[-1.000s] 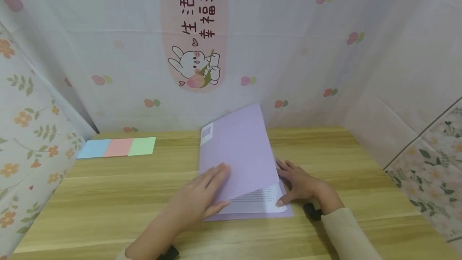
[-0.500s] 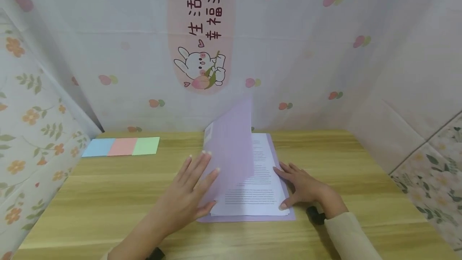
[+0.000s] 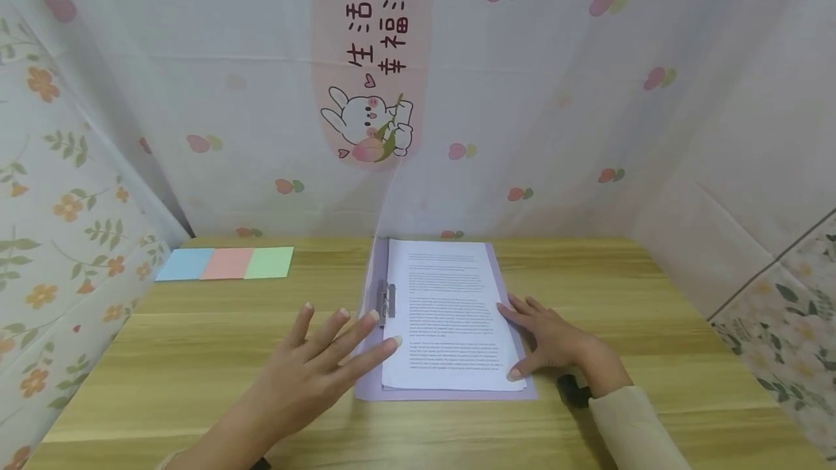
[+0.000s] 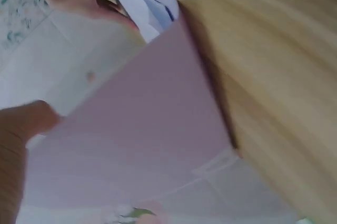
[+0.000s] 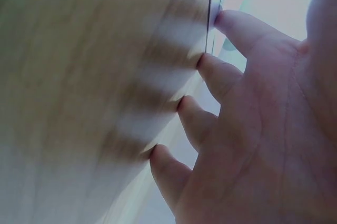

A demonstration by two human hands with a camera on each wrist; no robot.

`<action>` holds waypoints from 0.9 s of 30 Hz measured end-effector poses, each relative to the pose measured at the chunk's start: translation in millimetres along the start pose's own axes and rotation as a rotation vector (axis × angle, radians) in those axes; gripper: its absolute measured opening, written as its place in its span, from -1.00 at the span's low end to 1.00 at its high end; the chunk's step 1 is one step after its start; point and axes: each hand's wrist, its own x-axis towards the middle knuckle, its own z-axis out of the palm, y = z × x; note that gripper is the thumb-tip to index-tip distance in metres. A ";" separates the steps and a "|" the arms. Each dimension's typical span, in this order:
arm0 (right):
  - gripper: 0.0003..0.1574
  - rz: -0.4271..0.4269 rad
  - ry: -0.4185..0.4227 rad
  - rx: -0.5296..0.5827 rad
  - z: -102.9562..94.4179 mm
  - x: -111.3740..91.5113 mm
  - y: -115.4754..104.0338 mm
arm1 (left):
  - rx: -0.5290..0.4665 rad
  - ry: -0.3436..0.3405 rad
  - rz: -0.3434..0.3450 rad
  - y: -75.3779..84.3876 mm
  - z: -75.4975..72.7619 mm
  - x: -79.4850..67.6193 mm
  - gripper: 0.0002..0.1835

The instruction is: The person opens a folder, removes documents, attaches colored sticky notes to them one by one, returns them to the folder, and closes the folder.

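Right hand (image 3: 551, 339) at folder (image 4: 137, 119) edge, tabletop (image 3: 209, 339) either side

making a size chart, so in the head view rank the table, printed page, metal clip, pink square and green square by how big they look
1. Table
2. Printed page
3. Pink square and green square: too alike to rank
4. Metal clip
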 end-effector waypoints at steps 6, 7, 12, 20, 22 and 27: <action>0.52 -0.019 -0.003 0.008 1.5 0.6 -0.6 | 0.265 -0.233 -0.064 7.8 -19.3 6.5 -0.13; 0.52 -0.019 -0.003 0.007 1.4 0.5 -0.6 | 0.316 -0.279 -0.085 8.9 -21.5 6.8 -0.20; 0.54 -0.007 0.005 -0.001 0.5 0.2 0.7 | 0.453 -0.389 -0.226 14.0 -26.1 4.8 -0.16; 0.52 -0.025 0.008 -0.012 -1.8 4.3 1.3 | 0.453 -0.318 -0.464 17.2 -28.9 -12.1 -0.31; 0.52 -0.034 0.012 -0.022 -1.9 2.8 2.6 | 0.439 -0.318 -0.511 17.6 -31.2 -19.3 -0.28; 0.52 -0.045 0.032 -0.050 -2.1 -4.8 6.3 | 0.406 -0.314 -0.579 16.6 -33.1 -37.1 -0.23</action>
